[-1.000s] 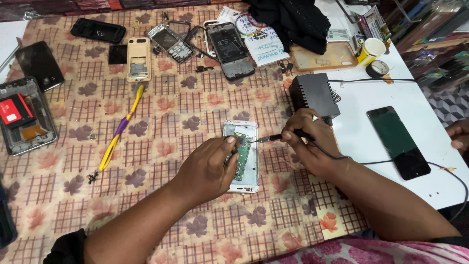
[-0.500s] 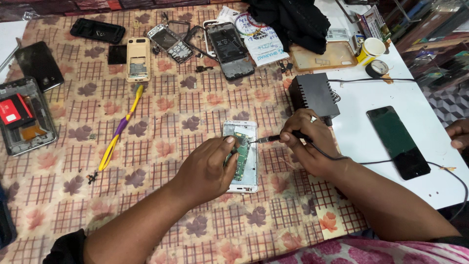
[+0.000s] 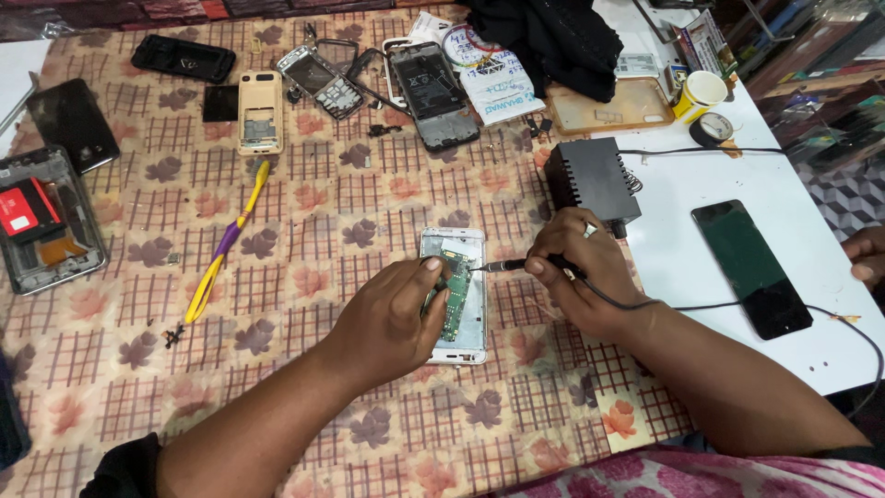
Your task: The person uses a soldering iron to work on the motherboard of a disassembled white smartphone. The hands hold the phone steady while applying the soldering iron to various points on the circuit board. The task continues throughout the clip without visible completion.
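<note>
An opened white phone (image 3: 466,314) lies face down on the checked tablecloth (image 3: 304,231), its green circuit board (image 3: 454,290) exposed. My left hand (image 3: 392,318) rests on the phone's left side, thumb and fingers pressing the board. My right hand (image 3: 585,272) grips a black corded soldering iron (image 3: 516,266) like a pen. Its metal tip touches the upper part of the board.
A black power box (image 3: 590,180) sits behind my right hand, and a dark smartphone (image 3: 751,267) lies on the white table part. Several dismantled phones (image 3: 433,92) and a yellow-purple tool (image 3: 226,244) lie to the back and left. Another person's hand (image 3: 867,258) shows at the right edge.
Both hands hold nearly the same pose; the iron tip has shifted only slightly along the board.
</note>
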